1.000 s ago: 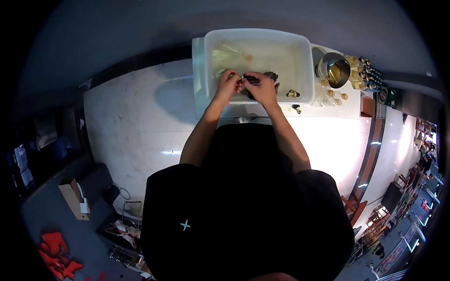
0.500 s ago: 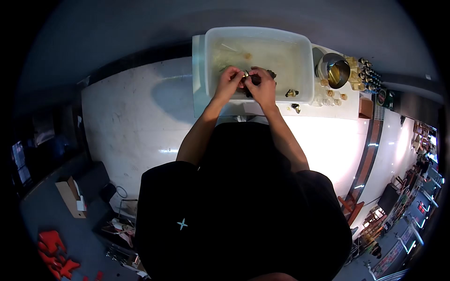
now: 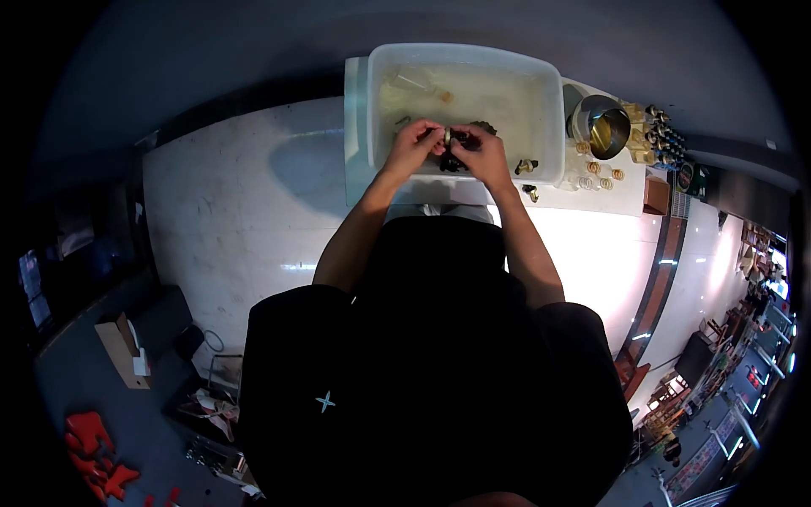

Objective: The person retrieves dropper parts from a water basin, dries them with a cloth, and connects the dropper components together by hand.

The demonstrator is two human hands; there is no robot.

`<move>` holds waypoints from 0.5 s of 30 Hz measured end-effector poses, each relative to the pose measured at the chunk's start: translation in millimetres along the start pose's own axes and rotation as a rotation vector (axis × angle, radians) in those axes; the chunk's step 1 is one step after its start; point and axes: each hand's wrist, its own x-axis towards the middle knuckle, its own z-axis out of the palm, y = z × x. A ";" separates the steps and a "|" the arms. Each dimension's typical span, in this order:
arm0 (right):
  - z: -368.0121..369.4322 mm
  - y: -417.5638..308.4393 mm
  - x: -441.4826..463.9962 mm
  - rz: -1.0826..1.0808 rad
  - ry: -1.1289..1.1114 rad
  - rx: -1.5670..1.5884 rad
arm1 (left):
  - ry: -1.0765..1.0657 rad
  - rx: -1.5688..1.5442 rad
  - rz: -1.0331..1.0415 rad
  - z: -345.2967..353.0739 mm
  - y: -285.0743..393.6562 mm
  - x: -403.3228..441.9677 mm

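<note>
My left hand and my right hand meet over the near half of a whitish plastic tub. Their fingertips pinch a small dark part with a gold-coloured band from either side. Its exact kind is too small to make out, and fingers cover some of it. Just under the hands sits a clump of dark pieces, partly hidden by my right hand. A clear bottle-like container lies in the tub's far left. Near the tub's right wall rests a black and brass-coloured fitting.
Right of the tub stand a metal bowl and several clear glass jars with gold-coloured rims. Beyond them are rows of small dark-topped items. Another small fitting lies on the white table before the tub.
My right hand has turned and shifted slightly right, with its fingers still at the small part. The banded part now appears more upright, and more of the dark clump below shows.
</note>
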 end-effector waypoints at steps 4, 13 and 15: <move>5.4 -3.3 -5.0 -0.002 0.078 0.155 | 0.039 -0.037 0.004 3.0 3.7 -1.4; 2.5 -1.6 -4.9 0.082 0.030 0.135 | -0.015 0.021 0.031 4.2 4.2 -2.0; 2.5 4.6 -4.4 0.108 0.020 0.185 | -0.025 0.006 0.009 5.8 6.0 -3.1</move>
